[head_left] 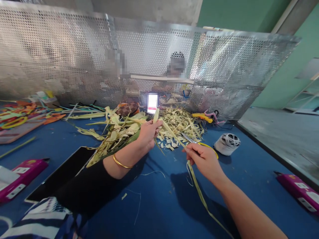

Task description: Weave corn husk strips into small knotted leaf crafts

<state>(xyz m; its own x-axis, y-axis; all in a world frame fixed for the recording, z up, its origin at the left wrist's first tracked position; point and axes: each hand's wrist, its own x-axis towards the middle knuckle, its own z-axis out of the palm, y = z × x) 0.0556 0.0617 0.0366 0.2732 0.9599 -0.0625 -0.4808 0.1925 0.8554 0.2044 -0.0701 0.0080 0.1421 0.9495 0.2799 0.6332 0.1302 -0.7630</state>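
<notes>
Head: pale strip (172, 132) runs straight between left grip (148, 133), right grip (204, 160).

The blue table (159, 202) carries a heap of husks (122, 129) beside a pile of scraps (183, 121). A string spool (227, 146) stands right of the scraps. On the left lie a black panel (63, 172) and a purple object (27, 172); another purple object (297, 191) lies far right.

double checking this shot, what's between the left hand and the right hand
In the head view, a pale leaf strip spans the gap, pinched by the left hand and right hand, with leaf scraps on the blue table behind it.
</notes>
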